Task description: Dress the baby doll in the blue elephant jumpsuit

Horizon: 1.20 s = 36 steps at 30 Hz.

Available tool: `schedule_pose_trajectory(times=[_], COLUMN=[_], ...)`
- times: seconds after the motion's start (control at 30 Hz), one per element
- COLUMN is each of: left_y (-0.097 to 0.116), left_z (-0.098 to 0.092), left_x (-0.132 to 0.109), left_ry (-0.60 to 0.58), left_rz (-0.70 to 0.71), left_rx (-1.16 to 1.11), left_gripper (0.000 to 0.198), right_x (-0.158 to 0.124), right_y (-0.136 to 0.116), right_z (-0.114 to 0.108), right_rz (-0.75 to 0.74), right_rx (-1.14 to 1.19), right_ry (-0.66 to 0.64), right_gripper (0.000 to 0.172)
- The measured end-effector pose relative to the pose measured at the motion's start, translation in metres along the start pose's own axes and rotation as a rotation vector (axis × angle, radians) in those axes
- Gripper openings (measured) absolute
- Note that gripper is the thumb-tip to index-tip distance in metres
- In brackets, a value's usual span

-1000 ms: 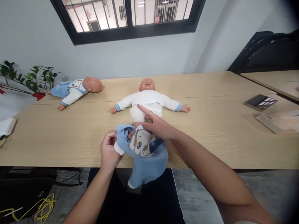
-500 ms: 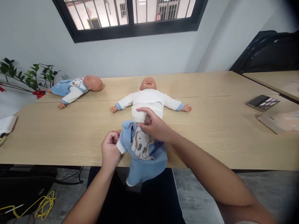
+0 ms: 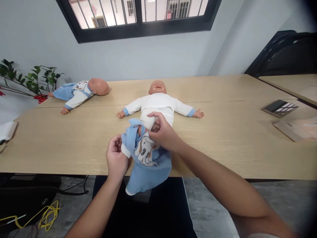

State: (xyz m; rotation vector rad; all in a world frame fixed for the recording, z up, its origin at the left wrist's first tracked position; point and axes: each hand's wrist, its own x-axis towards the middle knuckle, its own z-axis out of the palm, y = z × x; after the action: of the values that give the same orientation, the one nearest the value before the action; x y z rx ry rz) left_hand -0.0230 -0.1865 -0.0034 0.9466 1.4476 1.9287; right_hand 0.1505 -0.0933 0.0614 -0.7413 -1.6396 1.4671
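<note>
A baby doll [image 3: 158, 102] in a white top with blue cuffs lies on its back, arms spread, head toward the wall. Blue doll overalls [image 3: 151, 172] with a dog face on the front are bunched over its lower end and hang past the table edge. My left hand [image 3: 117, 158] is closed at the white-trimmed leg end of the overalls; its fingertips are partly hidden. With thumb and fingers bent, my right hand [image 3: 164, 132] grips around the doll's leg near the white lower body, against the overalls. The doll's legs are mostly covered by cloth.
A second doll [image 3: 79, 92] in blue and white lies at the back left beside a potted plant [image 3: 34, 82]. On the right are a dark phone-like slab [image 3: 279, 108] and a flat packet [image 3: 297, 129]. A white box [image 3: 7, 130] sits at the left edge; yellow cable [image 3: 49, 215] lies below.
The overalls have shifted a little left and up over the doll's leg, their hanging part swinging left. The white lower body tilts slightly under my right hand. Both hands keep their grip.
</note>
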Motion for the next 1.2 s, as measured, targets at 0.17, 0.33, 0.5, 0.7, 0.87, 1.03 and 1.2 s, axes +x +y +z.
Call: schedule_pose_trajectory(times=[0.17, 0.33, 0.5, 0.7, 0.87, 1.03, 1.2], left_y=[-0.001, 0.000, 0.006, 0.006, 0.000, 0.000, 0.006], left_z=[0.001, 0.000, 0.000, 0.001, 0.000, 0.005, 0.009], left_x=[0.000, -0.001, -0.005, -0.006, -0.005, -0.002, -0.002], left_ry=[0.053, 0.031, -0.056, -0.174, -0.160, -0.209, -0.198], left_rz=[-0.066, -0.093, 0.025, 0.079, 0.072, 0.035, 0.012], left_rx=[-0.154, -0.114, 0.093, 0.164, 0.198, 0.041, 0.026], left_gripper=[0.038, 0.032, 0.037, 0.042, 0.048, 0.049, 0.048], right_x=[-0.001, -0.001, -0.001, -0.007, -0.005, -0.001, -0.005], right_y=[0.001, -0.001, -0.001, 0.003, 0.006, 0.010, 0.008], right_z=[-0.005, -0.001, 0.002, 0.001, 0.001, 0.005, 0.015], right_rz=[0.042, 0.040, 0.026, 0.088, 0.113, 0.082, 0.086], right_rx=[-0.027, 0.037, 0.008, -0.123, -0.015, 0.137, 0.230], right_ry=[-0.068, -0.064, 0.019, -0.037, -0.049, 0.007, 0.035], right_gripper=[0.056, 0.056, 0.053, 0.059, 0.059, 0.059, 0.060])
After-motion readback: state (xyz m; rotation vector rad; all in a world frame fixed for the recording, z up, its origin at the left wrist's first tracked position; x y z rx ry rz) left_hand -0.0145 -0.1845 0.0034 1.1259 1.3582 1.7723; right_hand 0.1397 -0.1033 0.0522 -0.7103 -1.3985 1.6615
